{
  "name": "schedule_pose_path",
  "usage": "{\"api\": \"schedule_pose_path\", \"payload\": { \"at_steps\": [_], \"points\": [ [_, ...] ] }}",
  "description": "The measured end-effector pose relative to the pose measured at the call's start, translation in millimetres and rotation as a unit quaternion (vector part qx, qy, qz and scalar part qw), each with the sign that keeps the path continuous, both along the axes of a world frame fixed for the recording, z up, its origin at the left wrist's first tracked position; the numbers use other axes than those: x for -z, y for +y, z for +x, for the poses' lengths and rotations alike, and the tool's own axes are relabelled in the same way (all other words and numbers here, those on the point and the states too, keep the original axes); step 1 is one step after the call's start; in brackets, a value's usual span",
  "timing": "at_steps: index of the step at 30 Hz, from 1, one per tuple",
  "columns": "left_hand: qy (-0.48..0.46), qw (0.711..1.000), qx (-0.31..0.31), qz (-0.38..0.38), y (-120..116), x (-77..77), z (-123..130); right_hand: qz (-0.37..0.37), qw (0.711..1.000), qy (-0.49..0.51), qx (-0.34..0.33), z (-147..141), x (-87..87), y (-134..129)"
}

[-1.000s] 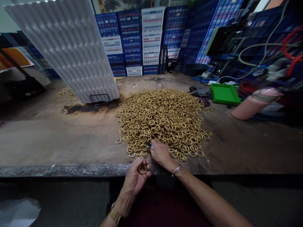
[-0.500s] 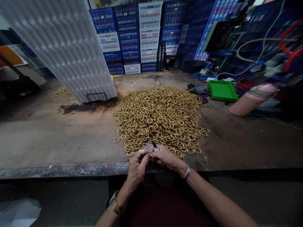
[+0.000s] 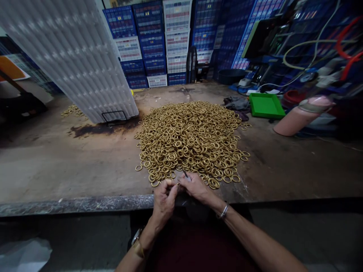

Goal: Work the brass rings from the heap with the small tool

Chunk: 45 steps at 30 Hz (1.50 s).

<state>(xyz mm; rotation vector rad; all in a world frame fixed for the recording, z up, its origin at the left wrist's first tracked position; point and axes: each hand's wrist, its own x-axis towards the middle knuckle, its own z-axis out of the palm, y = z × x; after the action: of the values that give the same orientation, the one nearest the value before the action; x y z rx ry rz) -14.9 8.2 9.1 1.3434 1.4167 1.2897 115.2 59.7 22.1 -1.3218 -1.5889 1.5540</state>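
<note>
A heap of brass-coloured rings covers the middle of the table. At its near edge, over the table's front, my left hand is closed, with thumb and forefinger pinching a ring that is mostly hidden by the fingers. My right hand is closed around a small knife-like tool, whose dark narrow end sticks up past the fingers. The two hands meet at the fingertips, so where the tool's other end touches the ring cannot be seen.
A tall stack of translucent ribbed trays leans at the left by a wire stand. A green tray and a pink bottle are at the right. Blue and white crates line the back. The table edge runs in front.
The ring between my fingertips showed more clearly before and is now mostly covered. The tool has tilted and shows a thinner profile. Both hands stay in nearly the same place.
</note>
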Motion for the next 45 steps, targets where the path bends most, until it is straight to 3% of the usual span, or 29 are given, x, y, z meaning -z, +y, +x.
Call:
{"api": "schedule_pose_path", "payload": {
  "at_steps": [5, 8, 11, 13, 17, 24, 27, 32, 37, 42, 45],
  "points": [
    [-0.157, 0.97, 0.09, -0.159, -4, -5.2, 0, 0.056, 0.998, -0.025, 0.0, -3, -0.9, 1],
    [-0.248, 0.945, 0.103, -0.187, -6, -6.3, 0, 0.045, 0.999, -0.01, -0.013, -3, 5.7, 3],
    [-0.29, 0.935, 0.083, -0.188, -7, -7.7, 3, 0.053, 0.998, -0.043, 0.018, -1, 13.8, 4],
    [-0.291, 0.936, 0.068, -0.186, -6, -8.3, 4, 0.119, 0.987, -0.101, 0.024, 1, 17.1, 2],
    [-0.259, 0.95, 0.05, -0.165, -5, -6.7, 5, 0.245, 0.95, -0.184, -0.066, 3, 17.7, -6],
    [-0.174, 0.974, 0.019, -0.14, -5, -4.0, 3, 0.292, 0.913, -0.26, -0.122, 3, 24.3, -12],
    [-0.176, 0.972, 0.026, -0.152, -10, -6.4, 1, 0.285, 0.9, -0.305, -0.126, 4, 25.0, -9],
    [-0.287, 0.935, 0.092, -0.187, -21, -11.3, -2, 0.284, 0.881, -0.366, -0.093, -1, 21.2, 4],
    [-0.396, 0.895, 0.056, -0.197, -19, -6.2, -6, 0.277, 0.87, -0.406, -0.037, -21, 21.0, 14],
    [-0.428, 0.881, 0.028, -0.199, -18, -4.1, -9, 0.287, 0.843, -0.453, -0.049, -32, 20.4, 19],
    [-0.47, 0.856, 0.037, -0.211, -17, -5.6, -11, 0.28, 0.842, -0.459, -0.053, -32, 19.4, 21]
  ]
}}
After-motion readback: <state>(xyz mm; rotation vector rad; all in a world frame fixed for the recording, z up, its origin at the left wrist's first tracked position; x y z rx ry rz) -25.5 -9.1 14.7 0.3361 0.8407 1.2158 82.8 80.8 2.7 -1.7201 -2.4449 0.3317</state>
